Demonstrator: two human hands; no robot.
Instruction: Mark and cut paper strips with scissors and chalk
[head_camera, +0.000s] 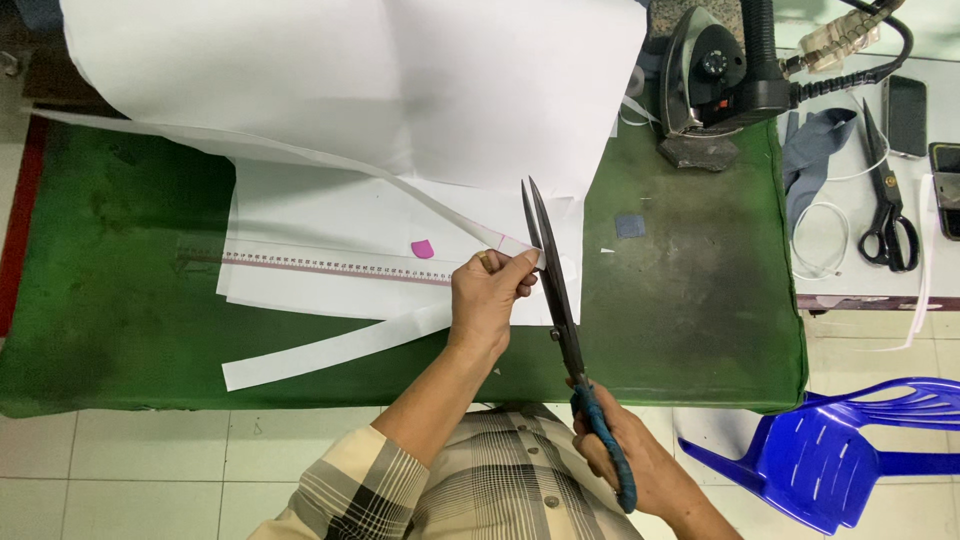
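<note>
While the right hand (640, 460) is closed around the blue-wrapped handles of the shears (560, 310), their long dark blades point away from the person, nearly shut, with the tips near the lower edge of the big sheet (400, 80). The left hand (487, 300) pinches the end of a narrow paper strip (300, 155) between thumb and fingertips, just beside the blades; the strip runs from there up and leftward across the tabletop (120, 300) toward its far left corner. The big sheet is white and covers the far middle of the green tabletop. Under it lie flat white sheets with a clear ruler (330, 265) and a small pink chalk (422, 248) on them. A second loose strip (330, 350) lies near the front edge. An iron (700, 70) stands at the far right corner, on a grey pad. Beyond the right edge, a white side table (850, 280) carries black scissors (885, 210), grey cloth (815, 150) and two phones (905, 115). A blue chair (840, 450) stands on the tiled floor at lower right.
</note>
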